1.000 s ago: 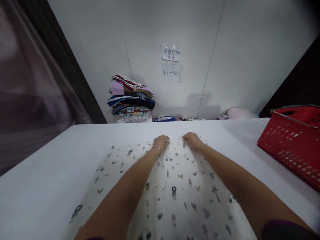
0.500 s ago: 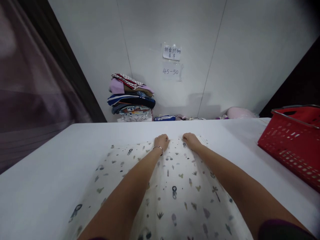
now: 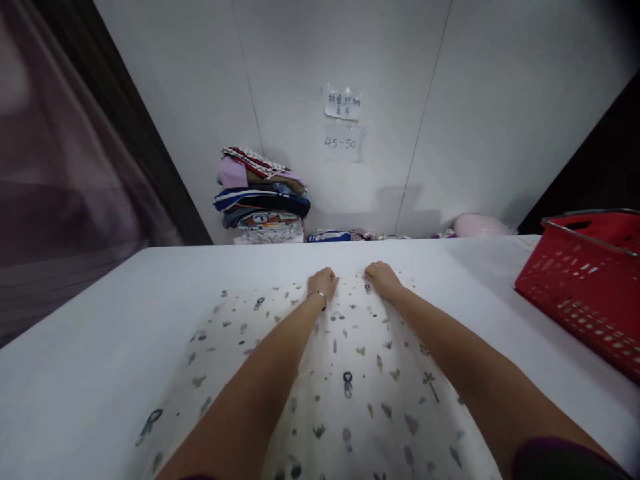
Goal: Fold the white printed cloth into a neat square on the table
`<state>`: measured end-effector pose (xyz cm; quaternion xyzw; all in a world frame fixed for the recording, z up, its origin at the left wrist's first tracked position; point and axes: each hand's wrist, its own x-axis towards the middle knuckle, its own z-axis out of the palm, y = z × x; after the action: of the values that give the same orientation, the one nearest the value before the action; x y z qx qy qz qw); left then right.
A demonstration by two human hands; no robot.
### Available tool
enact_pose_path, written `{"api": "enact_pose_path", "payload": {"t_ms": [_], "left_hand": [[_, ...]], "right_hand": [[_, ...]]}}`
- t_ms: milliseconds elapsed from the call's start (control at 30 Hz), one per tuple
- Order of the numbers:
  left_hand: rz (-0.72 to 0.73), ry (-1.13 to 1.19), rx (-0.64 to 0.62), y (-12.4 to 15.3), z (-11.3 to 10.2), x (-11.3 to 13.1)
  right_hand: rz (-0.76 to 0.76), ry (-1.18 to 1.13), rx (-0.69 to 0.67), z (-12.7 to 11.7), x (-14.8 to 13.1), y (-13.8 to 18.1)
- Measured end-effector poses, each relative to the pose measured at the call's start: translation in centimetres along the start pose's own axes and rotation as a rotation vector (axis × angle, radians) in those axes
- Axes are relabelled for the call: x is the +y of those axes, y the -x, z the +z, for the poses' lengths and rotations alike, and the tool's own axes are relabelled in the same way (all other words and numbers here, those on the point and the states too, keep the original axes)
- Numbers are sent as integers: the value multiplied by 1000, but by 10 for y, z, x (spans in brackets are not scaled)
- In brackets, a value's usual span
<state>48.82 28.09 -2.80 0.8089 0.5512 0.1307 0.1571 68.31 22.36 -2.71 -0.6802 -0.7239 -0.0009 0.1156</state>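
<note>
A white cloth [image 3: 345,373] printed with small dark motifs lies spread on the white table [image 3: 100,320]. Both my arms reach across it to its far edge. My left hand [image 3: 323,281], with a thin bracelet at the wrist, has its fingers curled down on that far edge. My right hand [image 3: 381,277] sits a hand's width to its right, fingers likewise curled on the cloth's edge. The fingertips are hidden behind the knuckles.
A red plastic basket [image 3: 585,287] with a metal handle stands at the table's right side. Beyond the table, a stack of folded fabrics [image 3: 263,197] leans against the white wall, with loose cloth pieces [image 3: 330,236] beside it. Paper notes [image 3: 343,107] hang on the wall.
Both hands have crept slightly farther toward the table's far side along with the cloth's edge; otherwise nothing differs.
</note>
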Motion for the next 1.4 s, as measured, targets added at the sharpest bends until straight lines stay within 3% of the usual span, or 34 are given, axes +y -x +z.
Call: {"api": "enact_pose_path", "payload": {"t_ms": [333,467,633,767,933,1033,1133,1300,1400], "left_hand": [[-27,-25,29,-1,-1,7],[75,-32,80,17,-3,13],[405,-101,-40,53,5,9],[348,-144,-167,60,15,7],[319,-103,-187,55,13,3],[287,-96,-119,63,0,-20],[183,-167,-41,74,-23,-63],[-101,-285,-19,83,-66,-143],[-287,-295,32,84,-83,-176]], "right_hand": [[89,-35,-24,3,3,-5],[116,-34,19,3,-4,7],[-35,-42,30,12,-23,41],[4,-40,-104,19,-28,50],[28,-13,-119,22,-25,47],[42,3,-121,26,-22,47],[35,7,-128,30,-20,47],[39,27,-128,33,-19,47],[43,34,-136,33,-20,48]]}}
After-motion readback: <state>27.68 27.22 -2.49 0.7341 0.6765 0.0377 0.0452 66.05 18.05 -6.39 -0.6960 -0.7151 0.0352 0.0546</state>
